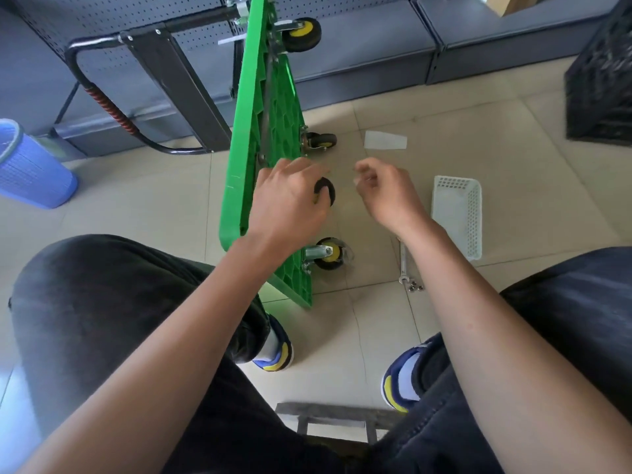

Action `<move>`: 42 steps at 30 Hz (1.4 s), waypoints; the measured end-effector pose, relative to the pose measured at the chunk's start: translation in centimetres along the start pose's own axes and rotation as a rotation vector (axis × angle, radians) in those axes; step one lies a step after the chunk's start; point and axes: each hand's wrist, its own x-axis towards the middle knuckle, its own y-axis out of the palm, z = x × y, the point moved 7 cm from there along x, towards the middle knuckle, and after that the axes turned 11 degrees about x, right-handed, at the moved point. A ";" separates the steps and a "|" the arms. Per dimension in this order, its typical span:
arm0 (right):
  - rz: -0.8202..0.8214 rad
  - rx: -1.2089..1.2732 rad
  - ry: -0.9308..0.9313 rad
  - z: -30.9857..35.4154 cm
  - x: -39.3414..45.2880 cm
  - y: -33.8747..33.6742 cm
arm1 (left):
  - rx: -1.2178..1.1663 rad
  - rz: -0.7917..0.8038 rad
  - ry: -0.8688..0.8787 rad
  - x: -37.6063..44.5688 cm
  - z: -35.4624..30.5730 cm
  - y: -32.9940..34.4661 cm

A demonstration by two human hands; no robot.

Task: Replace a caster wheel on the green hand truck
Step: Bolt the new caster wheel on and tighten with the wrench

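The green hand truck (253,138) stands on its side edge on the tiled floor, its underside facing right. My left hand (287,200) grips a black caster wheel (325,189) held against the underside. My right hand (383,189) hovers just right of it, fingers pinched; whether something small sits between them I cannot tell. Three other casters are on the deck: one near the bottom corner (330,253), one above my left hand (321,141), one at the top (302,33).
A wrench (403,260) with several nuts (414,286) lies on the floor under my right forearm. A white perforated basket (458,217) sits to the right, a black crate (602,80) far right, a blue bin (30,165) at left. The truck's black handle (113,107) rests against grey shelving.
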 end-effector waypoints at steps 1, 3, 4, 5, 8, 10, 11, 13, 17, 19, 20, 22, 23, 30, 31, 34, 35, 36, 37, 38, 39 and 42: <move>-0.010 0.003 0.032 -1.2 -0.2 -0.4 | -0.010 0.017 0.027 -0.3 -1.2 0.8; -0.035 0.023 0.116 -4.0 -0.8 -1.1 | -0.084 0.082 0.049 -0.9 -3.3 2.6; -0.054 0.043 0.161 -5.5 -1.2 -1.5 | -0.126 0.129 0.041 -1.2 -4.2 3.6; -0.079 0.061 0.210 -7.0 -1.7 -1.9 | -0.160 0.178 0.023 -1.4 -4.8 4.7; -0.131 0.080 0.364 -11.7 -3.8 -2.5 | -0.223 0.308 -0.032 -1.9 -5.9 8.8; -0.126 0.064 0.449 -14.8 -5.2 -2.3 | -0.230 0.394 -0.043 -2.4 -6.5 11.6; -0.115 0.053 0.485 -16.1 -5.8 -2.1 | -0.228 0.434 -0.039 -2.6 -6.7 13.1; -0.097 0.039 0.551 -18.3 -6.6 -1.6 | -0.213 0.513 -0.031 -3.2 -7.1 16.0; -0.084 0.067 0.634 -22.2 -7.8 0.2 | -0.211 0.687 -0.090 -5.4 -7.2 21.9; -0.057 0.049 0.690 -24.4 -8.9 1.4 | -0.245 0.761 -0.130 -6.8 -7.3 24.7; -0.040 0.029 0.721 -25.5 -9.5 1.9 | -0.273 0.793 -0.147 -7.4 -7.5 25.9; -0.023 0.010 0.788 -27.9 -10.6 2.7 | -0.300 0.865 -0.179 -8.5 -7.6 28.2; -0.023 0.009 0.829 -29.0 -11.2 3.1 | -0.290 0.895 -0.186 -8.8 -7.6 29.2; -0.084 0.014 0.996 -34.7 -13.3 5.0 | -0.210 1.006 -0.229 -8.9 -7.7 35.5; -0.098 0.009 0.999 -35.2 -13.1 5.0 | -0.202 1.011 -0.229 -8.9 -7.7 36.1; -0.074 -0.103 0.906 -36.0 -11.7 5.1 | -0.180 1.034 -0.220 -9.2 -7.5 37.7; -0.033 -0.179 0.848 -36.0 -11.1 5.3 | -0.169 1.048 -0.216 -9.3 -7.4 38.2; 0.011 -0.261 0.786 -36.0 -10.7 5.5 | -0.158 1.062 -0.210 -9.4 -7.3 38.7; 0.049 -0.335 0.732 -36.1 -10.3 5.6 | -0.149 1.071 -0.202 -9.4 -7.3 39.1; 0.080 -0.392 0.699 -36.3 -10.0 5.7 | -0.143 1.078 -0.196 -9.3 -7.3 39.4; 0.104 -0.431 0.684 -36.7 -9.8 5.8 | -0.140 1.082 -0.192 -9.2 -7.4 39.7; 0.139 -0.469 0.683 -37.9 -9.3 5.9 | -0.146 1.079 -0.186 -8.8 -7.6 40.5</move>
